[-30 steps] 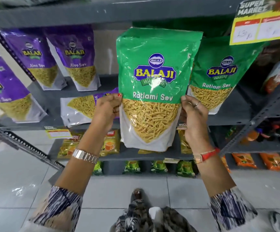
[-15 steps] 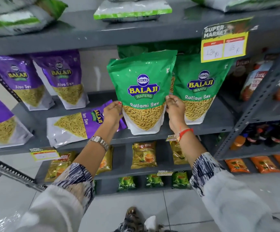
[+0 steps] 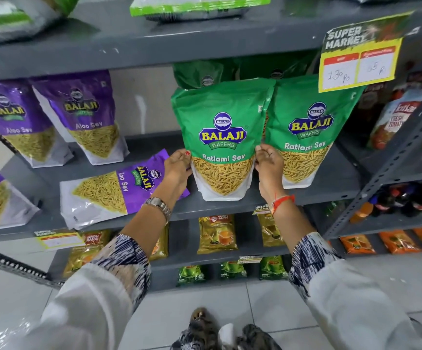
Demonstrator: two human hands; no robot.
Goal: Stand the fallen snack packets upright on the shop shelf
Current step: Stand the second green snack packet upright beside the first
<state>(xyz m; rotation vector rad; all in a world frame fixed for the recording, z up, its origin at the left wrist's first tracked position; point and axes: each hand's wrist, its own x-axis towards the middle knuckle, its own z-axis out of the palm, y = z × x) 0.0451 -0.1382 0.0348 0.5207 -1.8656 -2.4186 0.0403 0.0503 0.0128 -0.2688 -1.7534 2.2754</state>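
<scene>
A green Ratlami Sev packet (image 3: 221,137) stands upright on the grey middle shelf (image 3: 230,205), its base on the shelf board. My left hand (image 3: 178,170) grips its left edge and my right hand (image 3: 268,162) grips its right edge. A second green Ratlami Sev packet (image 3: 308,130) stands upright just to the right, touching it. A purple Aloo Sev packet (image 3: 114,188) lies flat on the same shelf to the left, partly under my left wrist. More green packets (image 3: 200,74) stand behind.
Upright purple Aloo Sev packets (image 3: 83,117) stand at the back left of the shelf. A yellow price tag (image 3: 359,61) hangs from the shelf above. Tea packets (image 3: 216,233) fill the lower shelves, sauce pouches (image 3: 394,117) and bottles the rack at right.
Both hands have carried the green packet from in front of the shelf onto the middle shelf and set it down beside the other green packet.
</scene>
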